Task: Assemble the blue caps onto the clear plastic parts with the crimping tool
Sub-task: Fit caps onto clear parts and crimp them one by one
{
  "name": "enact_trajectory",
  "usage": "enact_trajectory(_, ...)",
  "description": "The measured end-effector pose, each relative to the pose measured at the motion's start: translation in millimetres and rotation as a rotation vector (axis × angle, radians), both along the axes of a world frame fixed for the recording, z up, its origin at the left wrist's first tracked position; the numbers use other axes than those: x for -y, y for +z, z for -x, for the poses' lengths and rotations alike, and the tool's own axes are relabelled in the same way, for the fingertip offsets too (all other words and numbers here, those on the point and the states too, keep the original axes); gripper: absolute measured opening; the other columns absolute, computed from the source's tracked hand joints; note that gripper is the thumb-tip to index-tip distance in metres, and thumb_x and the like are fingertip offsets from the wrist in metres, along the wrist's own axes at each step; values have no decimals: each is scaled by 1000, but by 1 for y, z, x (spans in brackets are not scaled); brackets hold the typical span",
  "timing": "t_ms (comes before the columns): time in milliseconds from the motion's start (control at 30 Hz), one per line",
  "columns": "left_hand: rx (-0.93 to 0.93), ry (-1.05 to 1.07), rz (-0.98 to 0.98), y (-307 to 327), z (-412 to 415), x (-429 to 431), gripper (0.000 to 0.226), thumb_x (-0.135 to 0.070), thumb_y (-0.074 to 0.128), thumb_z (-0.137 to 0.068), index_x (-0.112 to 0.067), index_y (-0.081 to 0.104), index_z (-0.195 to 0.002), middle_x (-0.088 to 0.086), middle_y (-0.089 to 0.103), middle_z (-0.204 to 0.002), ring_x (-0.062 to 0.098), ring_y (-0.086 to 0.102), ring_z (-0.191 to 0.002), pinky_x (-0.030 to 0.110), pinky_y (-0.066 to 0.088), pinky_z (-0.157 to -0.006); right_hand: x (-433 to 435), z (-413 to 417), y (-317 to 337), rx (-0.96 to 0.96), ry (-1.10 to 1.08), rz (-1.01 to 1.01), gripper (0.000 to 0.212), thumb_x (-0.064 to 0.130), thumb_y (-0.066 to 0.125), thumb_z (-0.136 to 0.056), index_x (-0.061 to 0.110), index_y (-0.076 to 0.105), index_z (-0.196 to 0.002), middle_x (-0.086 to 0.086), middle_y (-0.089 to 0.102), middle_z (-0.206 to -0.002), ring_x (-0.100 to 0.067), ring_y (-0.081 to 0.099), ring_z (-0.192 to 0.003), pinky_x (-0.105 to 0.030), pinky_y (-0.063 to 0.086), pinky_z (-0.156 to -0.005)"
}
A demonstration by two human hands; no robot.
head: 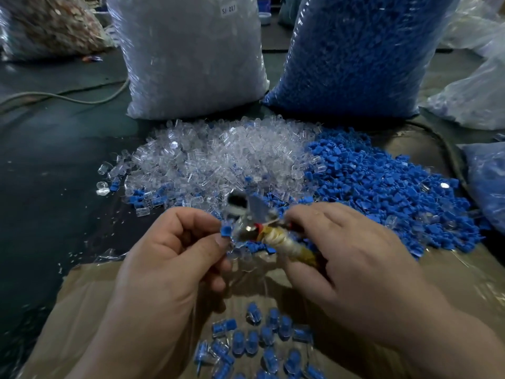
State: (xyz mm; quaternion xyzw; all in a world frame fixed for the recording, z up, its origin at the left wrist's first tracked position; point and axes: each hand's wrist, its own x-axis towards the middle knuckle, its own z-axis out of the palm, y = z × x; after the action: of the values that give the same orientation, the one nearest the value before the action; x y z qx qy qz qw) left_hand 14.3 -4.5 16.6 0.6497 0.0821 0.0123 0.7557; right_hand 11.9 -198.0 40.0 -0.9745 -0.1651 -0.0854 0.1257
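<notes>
My left hand (pixel 175 250) pinches a blue cap (pixel 226 231) with a clear plastic part against the metal jaws of the crimping tool (pixel 254 217). My right hand (pixel 347 258) grips the tool's handle (pixel 289 246), which is wrapped in pale and yellow tape. The jaws are blurred. Beyond the hands lie a heap of clear parts (pixel 218 157) and, to its right, a heap of blue caps (pixel 382 187). Several assembled pieces (pixel 262 343), blue inside clear, lie in front of me.
A tall bag of clear parts (pixel 191 56) and a tall bag of blue caps (pixel 355 53) stand behind the heaps. More bags sit at the far left (pixel 46 26) and right (pixel 475 99). A cable (pixel 68 98) crosses the dark surface at left. Brown sheeting (pixel 90 302) lies under the assembled pieces.
</notes>
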Motion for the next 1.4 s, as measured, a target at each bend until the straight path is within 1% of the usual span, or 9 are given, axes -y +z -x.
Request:
enact_trajectory(100,14,-9,12,1,1,0,16,-21,68,-62,-22,70,-78,12,60,-54,19,51,-38,43,50,-46,3,1,-1,-32,60,42,55,54,42,-82,22,59,-123,11,63,-100,-12,59,-89,-25,47,-73)
enact_trajectory(300,112,-47,12,-1,0,-4,13,-17,68,-63,-23,71,-74,8,64,-59,17,58,-46,25,47,-38,9,-1,1,-76,90,19,59,59,43,-81,27,53,-130,15,58,-111,-7,52,-99,-21,35,-79)
enact_trajectory(500,139,-44,-23,-4,-1,-7,15,-18,67,-64,-24,72,-77,9,67,-64,15,62,-50,20,49,-42,9,-1,0,-64,117,13,62,61,40,-82,28,49,-134,16,57,-117,-8,53,-105,-25,41,-88)
enact_trajectory(633,162,-71,-53,-4,-1,-8,23,-10,83,-65,-27,72,-76,7,67,-65,15,63,-53,21,49,-43,8,-4,-3,6,132,19,59,58,44,-80,25,56,-127,12,62,-107,-12,57,-95,-29,48,-82)
enact_trajectory(900,189,-72,-79,-7,0,-10,20,-11,69,-70,-29,71,-79,9,68,-67,15,64,-52,21,50,-45,5,-8,0,20,156,16,52,57,45,-76,25,66,-111,12,66,-85,-13,62,-78,-31,54,-73)
enact_trajectory(1033,193,-79,-88,-6,2,-11,18,-13,69,-70,-29,72,-79,10,69,-69,15,65,-53,22,51,-46,5,-6,2,13,147,-2,47,57,46,-76,28,66,-106,16,62,-78,-10,58,-71,-23,45,-66)
enact_trajectory(1167,185,1,-137,-5,0,-12,22,-18,86,-66,-29,71,-78,5,69,-70,14,65,-54,23,52,-46,9,-4,0,60,81,11,51,62,43,-77,29,62,-112,18,63,-86,-10,57,-79,-25,46,-74)
enact_trajectory(1300,82,-60,-251,-8,-1,-15,28,-2,71,-81,-29,69,-75,5,62,-55,16,58,-46,22,49,-43,12,-15,0,-4,-56,160,65,76,30,-80,31,60,-117,17,61,-91,-13,47,-84,-32,40,-75)
enact_trajectory(1400,11,-158,-315,-7,3,-10,29,-5,67,-86,-33,68,-78,9,62,-52,15,56,-40,19,45,-41,9,-25,-1,-111,-114,204,71,79,25,-76,36,49,-128,16,57,-105,-12,39,-95,-33,29,-84)
